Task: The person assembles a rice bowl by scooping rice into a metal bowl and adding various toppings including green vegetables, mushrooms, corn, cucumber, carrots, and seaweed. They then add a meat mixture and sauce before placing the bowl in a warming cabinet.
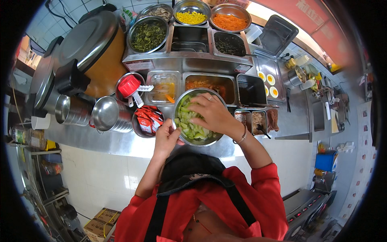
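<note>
A round metal bowl [221, 139] of chopped pale-green vegetable [188, 121] is at the front of the counter, close to my body. My left hand [166, 138] grips its left rim, thumb on the edge and the other fingers partly hidden below. Over the bowl, my right hand [215, 112] reaches in from the right. Its fingers are spread and touch the green pieces, with the tips partly out of sight. Just behind the bowl is a rectangular metal pan [230, 80] of reddish-orange food, and a darker deep pan [252, 90] stands to its right.
Left of the bowl are red packets [148, 120] in a bowl, metal pots [109, 115], a red cup [130, 85] and a large cooker [90, 48]. A clear container [162, 86] holds orange liquid. Bowls of corn [191, 17] and shredded carrot [229, 21] sit on the raised shelf. Halved eggs [271, 80] lie right.
</note>
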Motion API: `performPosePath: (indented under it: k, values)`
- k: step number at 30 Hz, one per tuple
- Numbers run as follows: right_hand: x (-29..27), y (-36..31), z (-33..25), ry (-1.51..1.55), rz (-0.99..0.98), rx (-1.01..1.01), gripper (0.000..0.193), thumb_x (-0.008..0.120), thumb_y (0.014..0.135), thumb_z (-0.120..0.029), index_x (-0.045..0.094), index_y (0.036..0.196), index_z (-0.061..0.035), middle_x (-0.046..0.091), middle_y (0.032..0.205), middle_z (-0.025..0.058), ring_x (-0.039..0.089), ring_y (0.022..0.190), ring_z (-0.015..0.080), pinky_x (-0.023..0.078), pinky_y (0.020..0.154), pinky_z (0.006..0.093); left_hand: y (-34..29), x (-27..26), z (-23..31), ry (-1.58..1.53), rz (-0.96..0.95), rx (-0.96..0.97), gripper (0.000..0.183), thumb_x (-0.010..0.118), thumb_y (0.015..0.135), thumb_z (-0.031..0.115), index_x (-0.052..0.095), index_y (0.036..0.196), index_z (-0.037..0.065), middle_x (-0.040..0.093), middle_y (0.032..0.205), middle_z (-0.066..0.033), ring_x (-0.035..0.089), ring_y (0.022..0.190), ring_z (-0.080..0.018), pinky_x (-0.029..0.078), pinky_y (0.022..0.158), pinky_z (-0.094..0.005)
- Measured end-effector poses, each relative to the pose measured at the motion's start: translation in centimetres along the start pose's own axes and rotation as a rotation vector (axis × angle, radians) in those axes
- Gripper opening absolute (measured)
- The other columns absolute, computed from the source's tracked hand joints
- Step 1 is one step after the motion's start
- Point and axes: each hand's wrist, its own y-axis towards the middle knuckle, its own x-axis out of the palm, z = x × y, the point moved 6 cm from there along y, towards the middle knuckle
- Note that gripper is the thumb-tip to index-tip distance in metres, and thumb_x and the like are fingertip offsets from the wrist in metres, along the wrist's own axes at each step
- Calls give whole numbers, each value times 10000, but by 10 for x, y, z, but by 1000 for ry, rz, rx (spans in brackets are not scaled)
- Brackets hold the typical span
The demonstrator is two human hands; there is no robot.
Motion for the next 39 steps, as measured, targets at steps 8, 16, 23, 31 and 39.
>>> performPosePath:
  k: [8, 16, 23, 31, 39]
  values:
    - [24, -3, -4, 40, -114, -112, 220, 654, 748, -335, 686, 812, -127, 615, 851, 6, 512, 1020, 224, 352, 881, 393, 4, 4, 1, -49, -13, -1, 129, 538, 882, 45, 538, 1005, 4, 585, 753, -42, 582, 571, -85, 519, 460, -219]
    - [20, 1, -16, 29, -43, -221, 116, 622, 750, -190, 690, 821, -128, 624, 903, 8, 508, 1108, 228, 342, 931, 401, 6, 9, 4, -80, -9, -17, 52, 536, 881, 33, 536, 921, 0, 578, 723, -49, 593, 566, -100, 526, 457, -231]
    - [-9, -11, 2, 39, -106, -140, 207, 575, 774, -94, 638, 970, -80, 623, 1051, 110, 568, 1057, 296, 440, 909, 407, 6, -12, -4, -94, 50, 8, 64, 541, 877, 26, 534, 934, 0, 549, 701, -41, 572, 554, -96, 533, 453, -237]
    - [6, -10, 37, -382, -27, 285, 269, 502, 775, -47, 551, 1022, 46, 622, 929, 182, 609, 865, 328, 519, 748, 384, 6, -3, 0, -111, 76, 52, 141, 528, 876, 15, 547, 1015, -2, 572, 746, -43, 585, 585, -98, 537, 472, -231]
    - [3, -3, 32, -365, 6, 289, 139, 526, 752, -60, 582, 871, -15, 620, 824, 123, 615, 815, 297, 525, 674, 370, 8, -5, 13, -140, 64, 64, 112, 526, 892, 34, 552, 996, 4, 588, 764, -46, 591, 605, -94, 532, 475, -226]
